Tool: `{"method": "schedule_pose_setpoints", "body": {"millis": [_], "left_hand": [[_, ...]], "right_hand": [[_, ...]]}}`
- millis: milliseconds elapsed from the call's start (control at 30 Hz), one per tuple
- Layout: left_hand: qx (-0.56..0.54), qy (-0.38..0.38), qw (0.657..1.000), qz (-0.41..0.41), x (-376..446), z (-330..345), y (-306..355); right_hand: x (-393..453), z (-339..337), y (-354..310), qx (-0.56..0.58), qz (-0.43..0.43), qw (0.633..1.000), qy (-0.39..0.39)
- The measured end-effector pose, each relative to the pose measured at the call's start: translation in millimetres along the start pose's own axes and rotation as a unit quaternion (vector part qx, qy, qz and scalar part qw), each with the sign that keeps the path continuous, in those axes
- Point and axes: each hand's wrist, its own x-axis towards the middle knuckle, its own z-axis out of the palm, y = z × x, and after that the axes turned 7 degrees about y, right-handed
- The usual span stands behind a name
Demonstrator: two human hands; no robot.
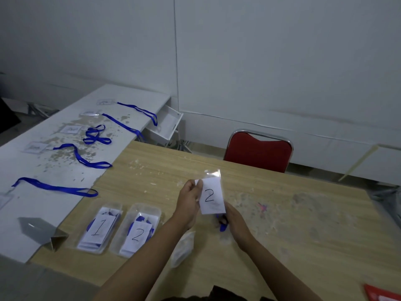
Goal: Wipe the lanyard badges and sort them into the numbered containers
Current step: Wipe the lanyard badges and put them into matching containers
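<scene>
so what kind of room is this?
Probably a bare office or workroom: a wood-grain table, a scuffed white side table laid out with blue-lanyard badges, and a red padded chair with chrome frame against plain white walls.

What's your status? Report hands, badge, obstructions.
Left hand and right hand both gripping badge marked 2, held above table. Container 2 open, path unobstructed.

- White card (pixel 211 195), black "2".
- Blue lanyards (pixel 56 187) on a white table (pixel 43 205).
- Red chair (pixel 258 152).
- Light wood-grain table (pixel 293 224).
</scene>
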Motion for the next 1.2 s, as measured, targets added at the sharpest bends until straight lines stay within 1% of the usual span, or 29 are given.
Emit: {"method": "schedule_pose_setpoints", "body": {"millis": [100, 267, 333, 400, 467, 567, 633, 800, 900, 933, 1000, 1067, 1133, 1200], "left_hand": [[-0.006, 0.043, 0.999, 0.006, 4.8, 7.4, 5.2], [0.020, 0.097, 0.994, 0.040, 12.6, 12.8, 5.6], [0.002, 0.083, 0.996, 0.029, 13.5, 12.9, 6.6], [-0.004, 0.034, 0.999, 0.015, 14.4, 12.5, 7.5], [-0.025, 0.008, 1.000, 0.000, 14.9, 10.7, 8.7], [-0.084, 0.011, 0.995, -0.043, 18.0, 7.4, 12.0], [-0.102, 0.010, 0.993, -0.054, 22.1, 3.6, 14.7], [-0.086, 0.041, 0.995, -0.032, 30.8, -5.0, 20.6], [-0.077, 0.054, 0.995, -0.040, 35.5, -9.6, 25.8], [-0.074, 0.042, 0.995, -0.052, 36.8, -11.3, 27.2], [-0.045, -0.004, 0.996, -0.079, 37.2, -14.5, 27.8], [0.024, -0.047, 0.994, -0.099, 35.1, -17.0, 25.3], [0.112, -0.090, 0.983, -0.115, 30.7, -19.6, 22.6], [0.194, -0.154, 0.959, -0.138, 25.0, -21.2, 20.1]], "right_hand": [[-12.2, 5.7, 3.6, 0.031, 0.006, 0.999, 0.013], [-19.3, 9.9, 9.7, 0.016, -0.021, 1.000, 0.016], [-18.8, 8.5, 10.1, 0.017, -0.025, 0.999, 0.022], [-19.6, 7.0, 11.1, 0.007, -0.031, 0.999, 0.022], [-21.9, 6.3, 13.5, -0.006, -0.040, 0.999, 0.015], [-26.5, 8.4, 17.8, -0.006, -0.060, 0.998, -0.004], [-29.6, 9.5, 19.7, -0.010, -0.067, 0.997, -0.019], [-36.0, 6.3, 20.2, 0.003, -0.040, 0.997, -0.072], [-34.3, -3.1, 17.5, -0.016, 0.000, 0.997, -0.082], [-32.1, -8.2, 16.7, -0.023, 0.023, 0.996, -0.078], [-26.5, -20.7, 14.9, -0.036, 0.057, 0.995, -0.077], [-19.2, -33.0, 10.6, -0.070, 0.063, 0.994, -0.062], [-11.2, -44.2, 4.8, -0.121, 0.033, 0.991, -0.039], [-2.7, -53.0, -0.6, -0.160, -0.009, 0.986, -0.034]]}}
